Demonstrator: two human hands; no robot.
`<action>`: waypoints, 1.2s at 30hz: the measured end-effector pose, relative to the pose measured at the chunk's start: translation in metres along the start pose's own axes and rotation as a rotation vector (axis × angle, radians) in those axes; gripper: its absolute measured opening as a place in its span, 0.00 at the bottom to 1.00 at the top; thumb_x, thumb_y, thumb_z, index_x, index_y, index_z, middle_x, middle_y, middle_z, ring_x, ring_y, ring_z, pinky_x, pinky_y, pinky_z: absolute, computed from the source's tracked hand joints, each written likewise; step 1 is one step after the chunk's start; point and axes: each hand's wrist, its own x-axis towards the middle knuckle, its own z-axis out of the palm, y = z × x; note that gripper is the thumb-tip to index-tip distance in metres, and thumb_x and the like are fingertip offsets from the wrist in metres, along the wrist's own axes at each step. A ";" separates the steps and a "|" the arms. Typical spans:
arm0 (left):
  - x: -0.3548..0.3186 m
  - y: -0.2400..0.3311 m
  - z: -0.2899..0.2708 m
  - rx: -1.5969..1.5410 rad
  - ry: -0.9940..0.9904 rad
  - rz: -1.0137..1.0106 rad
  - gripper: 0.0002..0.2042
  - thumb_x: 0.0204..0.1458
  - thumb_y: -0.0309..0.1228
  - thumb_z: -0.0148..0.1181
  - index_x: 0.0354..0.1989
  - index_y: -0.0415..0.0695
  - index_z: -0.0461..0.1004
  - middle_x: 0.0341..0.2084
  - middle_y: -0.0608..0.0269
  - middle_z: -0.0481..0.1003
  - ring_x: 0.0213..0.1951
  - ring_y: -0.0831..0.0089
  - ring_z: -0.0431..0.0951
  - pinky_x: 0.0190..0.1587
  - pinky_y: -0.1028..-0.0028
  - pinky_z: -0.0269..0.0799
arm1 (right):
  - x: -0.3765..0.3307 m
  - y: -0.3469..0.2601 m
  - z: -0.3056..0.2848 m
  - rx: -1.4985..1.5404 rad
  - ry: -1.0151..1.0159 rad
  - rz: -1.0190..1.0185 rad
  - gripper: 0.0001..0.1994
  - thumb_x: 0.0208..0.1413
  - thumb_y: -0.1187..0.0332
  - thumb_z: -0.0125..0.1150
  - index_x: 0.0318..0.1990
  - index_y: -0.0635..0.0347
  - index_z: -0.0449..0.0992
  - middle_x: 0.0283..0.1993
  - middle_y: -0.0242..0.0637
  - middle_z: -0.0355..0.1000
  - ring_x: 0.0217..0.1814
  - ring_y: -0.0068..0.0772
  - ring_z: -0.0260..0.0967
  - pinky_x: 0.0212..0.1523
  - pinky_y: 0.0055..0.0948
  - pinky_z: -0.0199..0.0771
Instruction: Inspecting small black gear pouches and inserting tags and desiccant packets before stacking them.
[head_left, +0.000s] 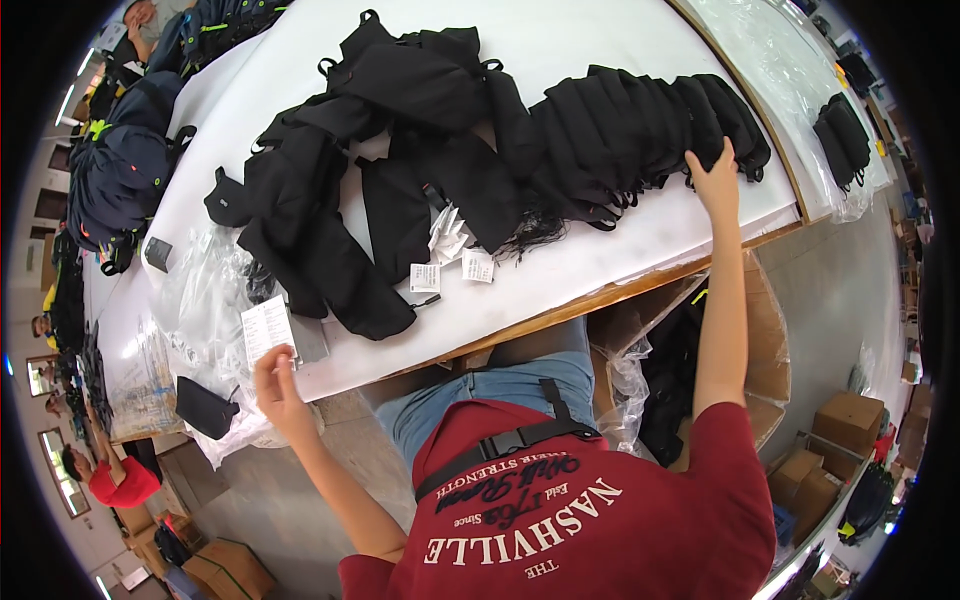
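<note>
My right hand (716, 183) is at the right end of a long row of black fabric pouches (610, 135). Its thumb and fingers straddle the near end of one pouch (700, 115). My left hand (282, 392) is by the table's near edge, fingers apart, its fingertips over the lower edge of a white printed sheet (266, 325). Whether they touch the sheet is hard to see. Between the hands lies a loose heap of black pouches (330, 220), with small white labels (450, 235) and black cords (530, 232) among them.
Clear plastic bags (205, 300) and a small black pouch (205, 405) lie left on the white table (560, 45). Dark backpacks (125, 170) are piled far left. An open carton (765, 350) with black items stands below the right edge. More pouches (842, 140) rest on plastic beyond.
</note>
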 end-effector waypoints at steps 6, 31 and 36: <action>0.018 -0.009 -0.033 0.157 0.112 0.043 0.09 0.57 0.28 0.52 0.42 0.37 0.72 0.40 0.59 0.74 0.43 0.71 0.72 0.51 0.71 0.64 | -0.152 -0.127 -0.057 0.652 -0.453 -0.173 0.13 0.48 0.69 0.62 0.44 0.54 0.74 0.36 0.35 0.71 0.35 0.32 0.69 0.41 0.30 0.69; 0.048 -0.082 -0.049 0.661 0.098 0.090 0.17 0.57 0.37 0.55 0.49 0.38 0.73 0.46 0.52 0.73 0.48 0.63 0.71 0.53 0.68 0.64 | -0.132 -0.175 -0.052 0.491 -0.361 -0.421 0.03 0.51 0.72 0.58 0.31 0.58 0.71 0.28 0.32 0.70 0.28 0.33 0.64 0.36 0.32 0.62; 0.044 -0.072 -0.039 0.600 0.059 0.025 0.21 0.57 0.41 0.52 0.54 0.39 0.68 0.48 0.50 0.71 0.51 0.56 0.69 0.55 0.63 0.60 | -0.124 -0.177 -0.056 0.595 -0.357 -0.343 0.04 0.55 0.72 0.56 0.33 0.61 0.69 0.28 0.33 0.71 0.27 0.28 0.64 0.33 0.27 0.63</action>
